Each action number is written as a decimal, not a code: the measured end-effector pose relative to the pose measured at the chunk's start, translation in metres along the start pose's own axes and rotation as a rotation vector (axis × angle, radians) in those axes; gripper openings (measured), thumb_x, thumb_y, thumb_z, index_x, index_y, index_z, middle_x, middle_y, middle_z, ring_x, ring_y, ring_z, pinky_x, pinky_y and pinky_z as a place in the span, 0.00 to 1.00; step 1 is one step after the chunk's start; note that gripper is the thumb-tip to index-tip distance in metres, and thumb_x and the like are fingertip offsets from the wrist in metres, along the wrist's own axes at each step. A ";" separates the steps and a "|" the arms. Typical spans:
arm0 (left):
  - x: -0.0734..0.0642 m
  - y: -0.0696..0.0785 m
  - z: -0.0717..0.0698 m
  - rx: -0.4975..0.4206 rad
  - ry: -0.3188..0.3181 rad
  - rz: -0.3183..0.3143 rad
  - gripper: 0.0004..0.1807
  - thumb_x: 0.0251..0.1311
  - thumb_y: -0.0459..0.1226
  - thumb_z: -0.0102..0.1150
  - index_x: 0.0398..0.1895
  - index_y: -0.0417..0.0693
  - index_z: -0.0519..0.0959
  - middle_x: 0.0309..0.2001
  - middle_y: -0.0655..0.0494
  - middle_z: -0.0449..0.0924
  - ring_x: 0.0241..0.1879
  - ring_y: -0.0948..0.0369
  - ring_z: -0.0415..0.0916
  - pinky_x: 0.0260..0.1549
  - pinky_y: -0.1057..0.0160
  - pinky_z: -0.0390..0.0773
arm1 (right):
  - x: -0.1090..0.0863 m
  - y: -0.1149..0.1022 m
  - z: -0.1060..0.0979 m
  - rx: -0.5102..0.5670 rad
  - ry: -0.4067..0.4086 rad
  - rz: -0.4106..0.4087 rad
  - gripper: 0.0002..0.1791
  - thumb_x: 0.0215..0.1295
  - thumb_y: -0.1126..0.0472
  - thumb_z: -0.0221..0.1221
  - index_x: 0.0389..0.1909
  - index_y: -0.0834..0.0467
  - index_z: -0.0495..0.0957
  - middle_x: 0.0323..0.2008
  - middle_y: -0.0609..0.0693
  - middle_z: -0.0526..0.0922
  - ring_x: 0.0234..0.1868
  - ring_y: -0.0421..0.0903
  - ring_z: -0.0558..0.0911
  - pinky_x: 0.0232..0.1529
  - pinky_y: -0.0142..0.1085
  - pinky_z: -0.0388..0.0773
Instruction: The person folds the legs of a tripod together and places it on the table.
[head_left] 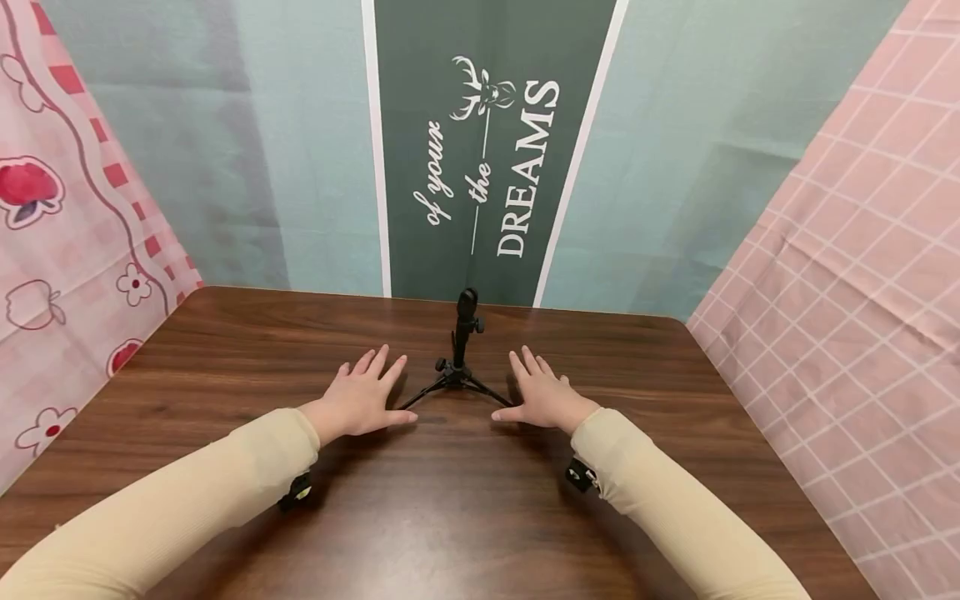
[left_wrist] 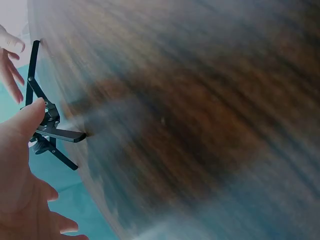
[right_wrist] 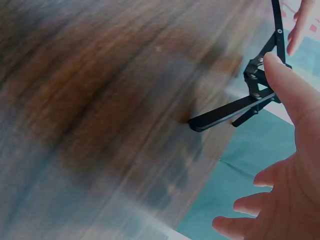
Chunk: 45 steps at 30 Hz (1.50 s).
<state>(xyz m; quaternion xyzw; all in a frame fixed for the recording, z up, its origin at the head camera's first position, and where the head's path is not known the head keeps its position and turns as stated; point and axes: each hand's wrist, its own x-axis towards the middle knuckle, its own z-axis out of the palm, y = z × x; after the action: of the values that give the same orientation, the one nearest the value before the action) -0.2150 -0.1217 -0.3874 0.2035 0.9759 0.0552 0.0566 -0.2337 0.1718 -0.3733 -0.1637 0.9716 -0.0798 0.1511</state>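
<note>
A black tripod stand (head_left: pixel 459 350) with spread legs and a clip-like head stands upright on the brown wooden table (head_left: pixel 420 500). On its left side is my left hand (head_left: pixel 358 398), fingers spread and palm down. My right hand (head_left: pixel 546 395) mirrors it on the other side, also with straight fingers. Neither hand holds anything. In the left wrist view the tripod's legs (left_wrist: pixel 64 134) show beyond the left thumb; the right wrist view shows a tripod leg (right_wrist: pixel 220 113) near the right thumb. Whether the hands touch the legs or the tabletop, I cannot tell.
Behind the table hangs a blue-green cloth (head_left: pixel 315 150) with a dark lettered panel (head_left: pixel 420 92). A pink apple-print cloth (head_left: pixel 67 250) borders the left side, a pink checked cloth (head_left: pixel 847 275) the right. Small black devices (head_left: pixel 581 475) sit under the wrists.
</note>
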 end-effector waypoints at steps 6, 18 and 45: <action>0.000 0.002 0.000 -0.003 -0.006 0.001 0.50 0.55 0.65 0.50 0.73 0.45 0.49 0.71 0.36 0.42 0.69 0.42 0.45 0.57 0.36 0.54 | 0.000 -0.003 -0.008 0.022 0.051 -0.030 0.57 0.56 0.35 0.58 0.73 0.58 0.37 0.72 0.59 0.35 0.71 0.60 0.45 0.58 0.65 0.52; -0.003 0.005 -0.003 -0.043 -0.018 0.010 0.48 0.57 0.63 0.51 0.73 0.46 0.48 0.71 0.37 0.44 0.67 0.41 0.51 0.56 0.37 0.58 | 0.001 -0.020 -0.033 0.073 0.195 -0.111 0.54 0.57 0.36 0.58 0.73 0.58 0.39 0.72 0.58 0.42 0.69 0.58 0.55 0.60 0.57 0.58; 0.006 0.015 0.005 -0.138 0.142 0.055 0.11 0.68 0.38 0.48 0.39 0.45 0.80 0.37 0.52 0.81 0.40 0.54 0.79 0.35 0.51 0.77 | 0.009 -0.086 -0.094 0.040 0.496 -0.250 0.29 0.68 0.45 0.51 0.64 0.58 0.66 0.56 0.54 0.71 0.51 0.47 0.76 0.49 0.42 0.73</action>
<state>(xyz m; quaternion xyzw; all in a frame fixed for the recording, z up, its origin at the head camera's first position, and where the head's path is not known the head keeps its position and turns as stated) -0.2140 -0.1051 -0.3908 0.2212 0.9654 0.1382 -0.0005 -0.2470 0.0986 -0.2695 -0.2549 0.9494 -0.1545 -0.0992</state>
